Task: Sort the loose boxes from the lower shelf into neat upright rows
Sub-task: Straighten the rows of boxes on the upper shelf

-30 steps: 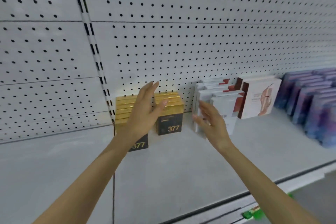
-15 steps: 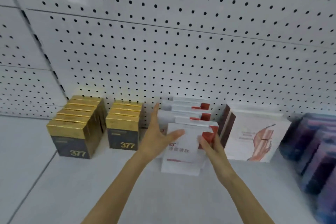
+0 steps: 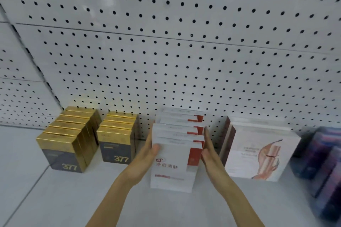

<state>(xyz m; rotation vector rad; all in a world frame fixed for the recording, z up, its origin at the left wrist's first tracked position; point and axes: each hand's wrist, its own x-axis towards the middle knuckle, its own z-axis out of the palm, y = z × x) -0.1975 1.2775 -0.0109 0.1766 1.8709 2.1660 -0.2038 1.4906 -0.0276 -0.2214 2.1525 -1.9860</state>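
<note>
A row of several upright white boxes with red corner panels [image 3: 175, 164] stands on the grey shelf [image 3: 55, 199], running back to the pegboard. My left hand [image 3: 145, 156] lies flat against the row's left side, its thumb on the front box's face. My right hand [image 3: 210, 151] presses flat against the row's right side, fingers straight. Both hands flank the front boxes. The rear boxes sit slightly offset from the front ones.
Two rows of gold-and-black boxes marked 377 [image 3: 68, 143] [image 3: 118, 140] stand to the left. A white box with a brown-pink drawing [image 3: 258, 153] stands right of my right hand. Blurred purple boxes [image 3: 324, 167] fill the far right. A white pegboard wall [image 3: 184, 51] backs the shelf.
My hands left the gold boxes and moved to the white-and-red row. Since half a second ago my left hand has shifted from the front box's face to the row's left side.
</note>
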